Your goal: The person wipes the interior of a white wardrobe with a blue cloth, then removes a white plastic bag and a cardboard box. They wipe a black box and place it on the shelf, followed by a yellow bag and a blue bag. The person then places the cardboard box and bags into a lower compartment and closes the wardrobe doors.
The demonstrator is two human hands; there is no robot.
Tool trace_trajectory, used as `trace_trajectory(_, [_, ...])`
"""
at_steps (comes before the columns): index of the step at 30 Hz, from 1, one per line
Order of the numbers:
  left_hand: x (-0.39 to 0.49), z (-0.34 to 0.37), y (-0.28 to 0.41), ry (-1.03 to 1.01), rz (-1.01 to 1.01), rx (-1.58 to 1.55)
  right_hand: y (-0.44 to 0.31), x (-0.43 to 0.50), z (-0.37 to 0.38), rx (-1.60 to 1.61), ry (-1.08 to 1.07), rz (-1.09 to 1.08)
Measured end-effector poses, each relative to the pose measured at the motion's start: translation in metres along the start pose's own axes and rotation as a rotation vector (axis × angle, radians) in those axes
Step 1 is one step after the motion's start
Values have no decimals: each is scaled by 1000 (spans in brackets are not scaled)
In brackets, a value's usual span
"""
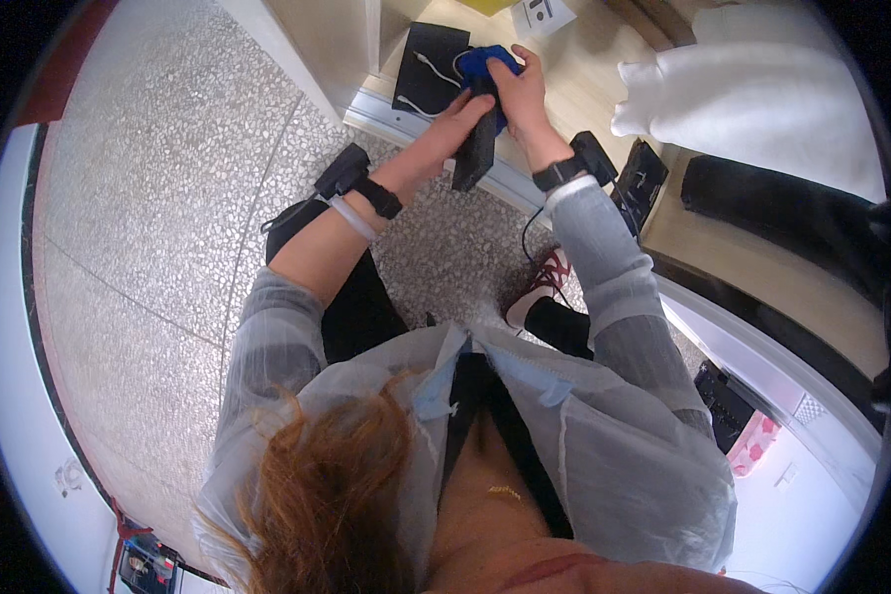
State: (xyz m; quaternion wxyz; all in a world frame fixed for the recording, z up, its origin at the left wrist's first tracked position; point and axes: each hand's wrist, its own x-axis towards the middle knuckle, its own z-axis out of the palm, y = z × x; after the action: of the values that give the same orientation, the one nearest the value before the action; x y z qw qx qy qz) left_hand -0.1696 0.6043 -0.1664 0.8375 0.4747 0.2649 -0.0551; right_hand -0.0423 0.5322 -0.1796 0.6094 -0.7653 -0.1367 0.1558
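Both hands meet over the front edge of a wooden cabinet compartment. My left hand (460,128) grips a flat black object (477,152), perhaps a box or pouch, which hangs down over the sliding rail. Against its upper end, my right hand (520,89) holds a bundle of blue cloth (488,58), its thumb on top. Behind my left hand, a black flat box or folder (434,63) lies on the cabinet board, with a white cable (436,68) across it. The lower part of the blue cloth is partly hidden by the black object and my right hand.
A white garment (750,104) hangs over the compartment at the right, above a long black item (779,204). A small black box (641,182) stands near my right wrist. Printed paper (542,16) lies at the back. A pale door panel (304,52) stands at the left, over speckled floor (156,185).
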Motion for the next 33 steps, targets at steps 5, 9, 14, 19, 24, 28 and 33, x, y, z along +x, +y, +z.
trace_trajectory(5, [10,-13,-3,23,190,-15,-20,-25,-5,343,-195,384])
trace_trajectory(9, [21,-9,-19,71,208,150,-34,-11,-16,296,-69,317])
trace_trajectory(14, [28,-11,-19,84,238,88,-32,-39,-18,371,-200,447])
trace_trajectory(19, [21,-3,-11,85,244,28,-37,-66,-17,350,-150,393])
trace_trajectory(24, [17,7,-8,129,257,-108,-53,-48,-12,251,-182,305])
trace_trajectory(28, [27,-2,-4,229,334,-45,-46,-85,-9,-53,-171,116])
trace_trajectory(33, [32,-4,-6,261,240,-50,-44,-76,-15,51,-164,147])
